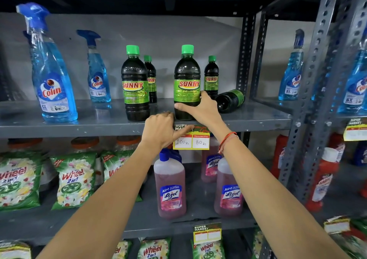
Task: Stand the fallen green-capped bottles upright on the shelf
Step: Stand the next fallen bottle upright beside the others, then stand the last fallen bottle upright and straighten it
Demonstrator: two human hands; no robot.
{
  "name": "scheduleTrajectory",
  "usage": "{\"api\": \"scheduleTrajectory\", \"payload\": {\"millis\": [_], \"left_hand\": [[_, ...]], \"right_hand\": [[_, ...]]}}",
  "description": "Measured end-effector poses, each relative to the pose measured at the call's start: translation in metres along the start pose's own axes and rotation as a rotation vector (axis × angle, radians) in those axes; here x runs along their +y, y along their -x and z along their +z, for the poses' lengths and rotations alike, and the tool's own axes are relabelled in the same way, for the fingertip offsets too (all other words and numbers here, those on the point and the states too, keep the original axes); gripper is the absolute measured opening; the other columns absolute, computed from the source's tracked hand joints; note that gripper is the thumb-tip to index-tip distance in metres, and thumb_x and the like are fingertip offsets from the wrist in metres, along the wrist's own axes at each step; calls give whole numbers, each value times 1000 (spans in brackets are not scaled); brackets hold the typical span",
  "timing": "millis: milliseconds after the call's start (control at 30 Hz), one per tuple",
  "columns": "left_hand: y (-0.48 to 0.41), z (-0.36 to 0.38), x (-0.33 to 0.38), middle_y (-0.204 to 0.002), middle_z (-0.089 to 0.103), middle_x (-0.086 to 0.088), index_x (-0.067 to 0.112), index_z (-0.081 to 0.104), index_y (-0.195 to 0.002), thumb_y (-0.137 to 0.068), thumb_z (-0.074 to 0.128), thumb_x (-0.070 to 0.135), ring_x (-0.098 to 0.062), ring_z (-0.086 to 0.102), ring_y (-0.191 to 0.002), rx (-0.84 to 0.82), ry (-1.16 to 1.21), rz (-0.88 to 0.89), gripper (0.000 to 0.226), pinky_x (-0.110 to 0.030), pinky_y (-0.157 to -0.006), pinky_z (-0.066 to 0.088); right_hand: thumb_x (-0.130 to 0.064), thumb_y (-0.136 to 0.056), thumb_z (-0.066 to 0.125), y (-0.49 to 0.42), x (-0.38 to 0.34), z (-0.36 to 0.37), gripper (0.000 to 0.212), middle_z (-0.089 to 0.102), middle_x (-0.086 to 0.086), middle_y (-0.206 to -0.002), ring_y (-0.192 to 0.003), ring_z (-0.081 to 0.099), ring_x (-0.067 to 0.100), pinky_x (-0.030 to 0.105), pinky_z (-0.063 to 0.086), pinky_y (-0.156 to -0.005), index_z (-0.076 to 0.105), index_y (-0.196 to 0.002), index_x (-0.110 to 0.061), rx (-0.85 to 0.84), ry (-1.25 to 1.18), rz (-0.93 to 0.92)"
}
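On the grey shelf (79, 126) several dark bottles with green caps and green "Sunny" labels stand upright. My right hand (200, 108) grips the lower body of the front right bottle (187, 76), which stands upright near the shelf's front edge. My left hand (161, 129) rests with curled fingers on the shelf's front lip just left of that bottle, holding nothing. One more Sunny bottle (230, 99) lies on its side at the right, its base facing me. Another front bottle (135, 84) stands to the left, with two smaller-looking ones (151, 78) (211, 76) behind.
Blue Colin spray bottles (52, 76) (98, 74) stand on the left of the same shelf. A yellow price tag (191, 139) hangs on the shelf lip. Below are pink Lizol bottles (171, 187) and Wheel packets (73, 179). A perforated steel upright (309, 99) bounds the right.
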State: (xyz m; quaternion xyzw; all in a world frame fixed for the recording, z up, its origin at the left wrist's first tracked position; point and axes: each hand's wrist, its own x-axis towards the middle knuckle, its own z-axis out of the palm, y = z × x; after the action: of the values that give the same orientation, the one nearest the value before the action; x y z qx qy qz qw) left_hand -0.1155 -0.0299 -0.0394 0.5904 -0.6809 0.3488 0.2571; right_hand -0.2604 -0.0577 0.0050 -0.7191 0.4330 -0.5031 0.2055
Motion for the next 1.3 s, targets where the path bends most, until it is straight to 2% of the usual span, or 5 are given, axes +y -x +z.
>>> {"api": "scheduleTrajectory", "payload": {"millis": [333, 533, 867, 1167, 1300], "left_hand": [[3, -2, 0, -89, 70, -14, 6, 67, -87, -77, 12, 81, -29, 66, -79, 6, 63, -41, 94, -31, -61, 45], [15, -11, 28, -109, 62, -16, 5, 61, -110, -89, 46, 41, -28, 55, -100, 424, 239, -151, 44, -38, -74, 43], [-43, 3, 132, -86, 65, -15, 2, 64, -94, -88, 35, 42, -34, 61, -77, 144, 217, -13, 50, -41, -61, 48], [-36, 23, 135, -58, 65, -10, 8, 62, -61, -88, 33, 55, -28, 62, -56, 132, 39, -94, 61, -31, -54, 43], [-37, 25, 134, -56, 64, -8, 9, 60, -58, -87, 35, 58, -27, 61, -55, 164, 30, -76, 62, -28, -52, 39]], "right_hand": [[-54, -73, 72, 10, 2, -13, 79, 59, 9, -124, -113, 57, 21, 34, 49, -95, 47, -130, -6, 94, -83, -29], [-50, -89, 56, -27, 29, -74, 62, 56, 19, -123, -116, 52, 31, 35, 40, -95, 52, -125, 0, 395, 42, 73], [-69, -74, 60, -75, 54, -98, 88, 49, 12, -138, -105, 62, 31, 39, 59, -74, 50, -133, -5, 89, 10, 584], [-38, -80, 69, -83, 58, -93, 34, 64, 11, -88, -65, 60, 21, 27, 53, -42, 57, -97, -10, -31, -253, 629], [-29, -85, 67, -77, 54, -102, 28, 60, 11, -79, -73, 61, 25, 41, 57, -67, 54, -99, -9, -53, -405, 645]]}}
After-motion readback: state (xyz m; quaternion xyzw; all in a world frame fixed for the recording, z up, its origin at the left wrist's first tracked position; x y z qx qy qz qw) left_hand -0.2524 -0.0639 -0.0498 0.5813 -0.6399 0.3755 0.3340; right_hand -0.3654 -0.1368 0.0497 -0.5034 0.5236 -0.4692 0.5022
